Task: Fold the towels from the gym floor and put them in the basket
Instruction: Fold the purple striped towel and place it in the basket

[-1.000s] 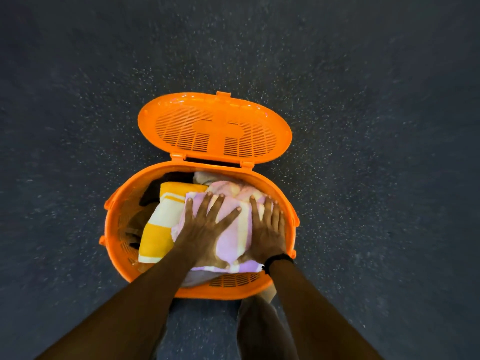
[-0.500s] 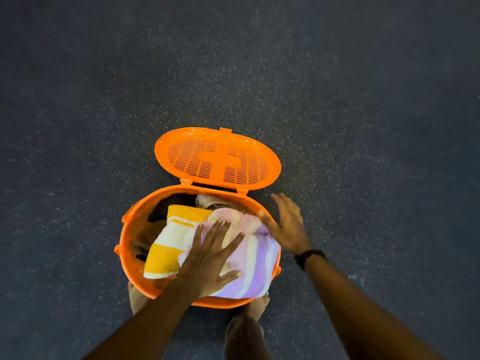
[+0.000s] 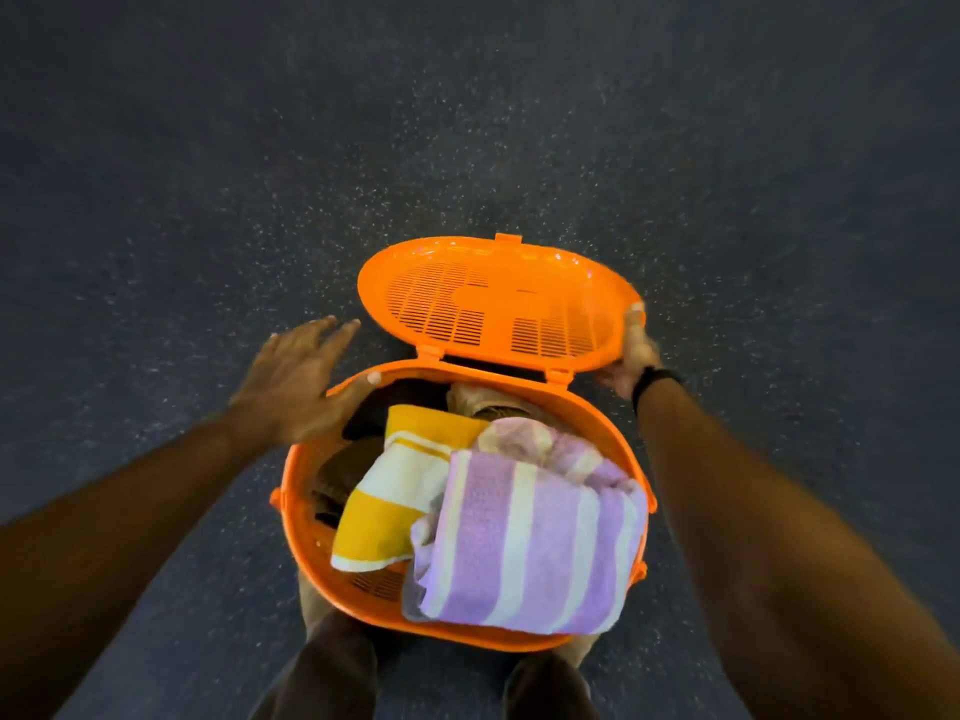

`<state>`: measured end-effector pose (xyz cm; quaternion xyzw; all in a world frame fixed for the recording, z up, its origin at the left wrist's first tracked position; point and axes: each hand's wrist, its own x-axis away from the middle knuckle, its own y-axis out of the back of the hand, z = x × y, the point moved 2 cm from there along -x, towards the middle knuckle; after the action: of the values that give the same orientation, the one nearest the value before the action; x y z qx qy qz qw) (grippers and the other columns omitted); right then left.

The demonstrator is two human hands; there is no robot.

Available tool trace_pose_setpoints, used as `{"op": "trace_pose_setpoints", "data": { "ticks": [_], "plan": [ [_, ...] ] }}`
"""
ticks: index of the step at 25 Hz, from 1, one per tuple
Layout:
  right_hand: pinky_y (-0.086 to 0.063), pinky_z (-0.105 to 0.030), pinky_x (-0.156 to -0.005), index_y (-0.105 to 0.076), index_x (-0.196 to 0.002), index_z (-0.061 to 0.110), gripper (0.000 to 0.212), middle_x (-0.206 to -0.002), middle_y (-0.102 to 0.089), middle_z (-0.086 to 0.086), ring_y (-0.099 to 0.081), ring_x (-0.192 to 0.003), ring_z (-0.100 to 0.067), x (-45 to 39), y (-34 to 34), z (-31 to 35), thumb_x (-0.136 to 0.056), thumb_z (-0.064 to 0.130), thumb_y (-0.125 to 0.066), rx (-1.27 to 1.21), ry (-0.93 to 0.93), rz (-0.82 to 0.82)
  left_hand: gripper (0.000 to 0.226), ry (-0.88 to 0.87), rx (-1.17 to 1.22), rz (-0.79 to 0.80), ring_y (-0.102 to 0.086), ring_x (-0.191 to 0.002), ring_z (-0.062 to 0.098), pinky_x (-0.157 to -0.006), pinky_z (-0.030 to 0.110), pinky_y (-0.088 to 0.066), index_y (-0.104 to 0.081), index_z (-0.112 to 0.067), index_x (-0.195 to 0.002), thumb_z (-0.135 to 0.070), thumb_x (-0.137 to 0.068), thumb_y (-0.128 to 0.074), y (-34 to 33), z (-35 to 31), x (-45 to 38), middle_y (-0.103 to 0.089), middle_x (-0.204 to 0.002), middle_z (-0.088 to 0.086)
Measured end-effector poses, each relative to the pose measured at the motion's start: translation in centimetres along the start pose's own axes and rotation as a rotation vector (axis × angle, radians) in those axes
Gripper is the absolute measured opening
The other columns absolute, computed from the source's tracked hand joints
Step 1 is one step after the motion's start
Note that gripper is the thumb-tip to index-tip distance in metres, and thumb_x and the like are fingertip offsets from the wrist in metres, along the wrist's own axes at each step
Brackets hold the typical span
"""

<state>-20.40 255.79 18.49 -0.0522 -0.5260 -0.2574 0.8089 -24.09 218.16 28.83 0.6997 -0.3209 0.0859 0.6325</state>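
Our right hand [image 3: 631, 356] gripped the edge of the slotted orange plastic lid [image 3: 498, 304], while our left hand [image 3: 301, 381], fingers spread, touched the round orange plastic basket [image 3: 296, 491] rim.

Most of right hand [image 3: 631, 356] hidden behind lid [image 3: 498, 298] edge at three o'clock, only thumb and wrist showing. Both forearms cut off by lower frame corners; feet tucked under basket [image 3: 291, 491] at six o'clock, barely visible. Darker cloth beneath yellow towel [image 3: 395, 491] and purple towel [image 3: 530, 543] too shadowed to identify.
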Motion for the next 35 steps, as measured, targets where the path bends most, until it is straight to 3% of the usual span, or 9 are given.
{"op": "trace_pose_setpoints", "data": {
  "ticks": [4,8,12,15,18,23,26,30,35],
  "plan": [
    [-0.046,-0.036,-0.081,-0.049,-0.138,0.021,0.098,-0.107,-0.064,-0.007,-0.059,-0.093,-0.024,2.6,0.8,2.6,-0.081,0.08,0.005,-0.198,0.07,0.023,0.092,0.079,0.159,0.123,-0.016,-0.146,0.028,-0.117,0.044,-0.016,-0.014,-0.017,-0.154,-0.078,-0.084,-0.02,1.4,-0.2,-1.2,-0.018,-0.159,0.011],
    [-0.044,-0.049,-0.097,-0.051,-0.138,0.024,0.114,-0.127,-0.063,-0.007,-0.058,-0.114,-0.031,6.2,3.5,5.5,-0.068,0.087,0.014,-0.188,0.083,0.119,0.075,0.358,0.675,-0.109,-0.002,-0.149,0.022,-0.12,0.037,-0.003,-0.004,-0.014,-0.154,-0.06,-0.096,-0.014,6.5,-1.1,-3.6,-0.004,-0.162,0.007],
    [-0.038,-0.051,-0.105,-0.047,-0.14,0.029,0.105,-0.133,-0.06,-0.007,-0.055,-0.121,-0.031,10.8,7.2,7.3,-0.068,0.093,-0.006,-0.12,0.049,0.278,0.082,0.249,0.983,-0.313,-0.005,-0.149,0.019,-0.121,0.041,-0.004,-0.006,-0.017,-0.154,-0.069,-0.091,-0.004,15.3,-2.2,-3.6,-0.006,-0.162,0.004],
    [-0.043,-0.046,-0.098,-0.048,-0.138,0.03,0.079,-0.132,-0.059,-0.007,-0.057,-0.114,-0.028,14.3,8.9,7.8,-0.08,0.082,-0.035,0.029,0.051,0.323,0.114,0.185,1.171,0.023,-0.041,-0.135,0.025,-0.11,0.052,-0.029,-0.034,-0.019,-0.148,-0.092,-0.064,-0.011,19.8,-3.5,-1.3,-0.036,-0.152,0.007],
    [-0.045,-0.039,-0.092,-0.052,-0.136,0.025,0.073,-0.128,-0.062,-0.006,-0.059,-0.109,-0.02,17.8,8.9,6.9,-0.078,0.069,-0.055,0.27,0.04,0.32,0.114,0.266,0.953,0.337,-0.048,-0.126,0.026,-0.11,0.057,-0.027,-0.051,-0.024,-0.135,-0.096,-0.05,-0.024,19.1,-4.2,2.7,-0.05,-0.14,0.003],
    [-0.043,-0.04,-0.104,-0.061,-0.124,0.031,0.079,-0.138,-0.055,-0.002,-0.055,-0.119,-0.021,22.0,7.1,1.7,-0.061,0.077,-0.067,0.685,0.262,0.241,0.1,0.274,0.63,0.088,-0.031,-0.14,0.027,-0.115,0.042,-0.021,-0.053,-0.03,-0.135,-0.09,-0.055,-0.045,10.6,-3.8,10.1,-0.038,-0.151,0.008],
    [-0.014,-0.045,-0.119,-0.038,-0.144,0.034,0.095,-0.16,-0.018,-0.004,-0.014,-0.147,-0.026,22.4,5.8,-5.0,-0.065,0.084,-0.057,1.03,0.358,0.191,0.125,0.147,0.371,0.202,0.0,-0.149,0.025,-0.119,0.042,0.0,-0.031,-0.036,-0.148,-0.103,-0.043,-0.025,3.0,-4.0,14.4,-0.007,-0.162,0.007],
    [0.004,-0.06,-0.114,0.014,-0.147,0.043,0.143,-0.155,0.028,-0.01,0.026,-0.142,-0.036,22.6,3.0,-14.9,-0.025,0.106,-0.022,1.489,0.431,0.268,0.136,-0.107,0.181,0.373,0.015,-0.147,0.025,-0.116,0.06,-0.005,-0.006,-0.039,-0.151,-0.106,-0.034,-0.012,-5.5,-5.3,15.6,0.017,-0.159,0.005],
    [0.008,-0.072,-0.104,0.037,-0.139,0.04,0.151,-0.152,0.034,-0.016,0.033,-0.136,-0.047,21.4,1.3,-18.6,-0.027,0.096,-0.047,1.563,0.475,0.13,0.115,-0.356,-0.122,0.263,-0.01,-0.147,0.037,-0.103,0.073,-0.006,-0.019,-0.035,-0.151,-0.091,-0.054,-0.042,-8.4,-5.9,14.1,-0.013,-0.16,0.014]
  ]
}}
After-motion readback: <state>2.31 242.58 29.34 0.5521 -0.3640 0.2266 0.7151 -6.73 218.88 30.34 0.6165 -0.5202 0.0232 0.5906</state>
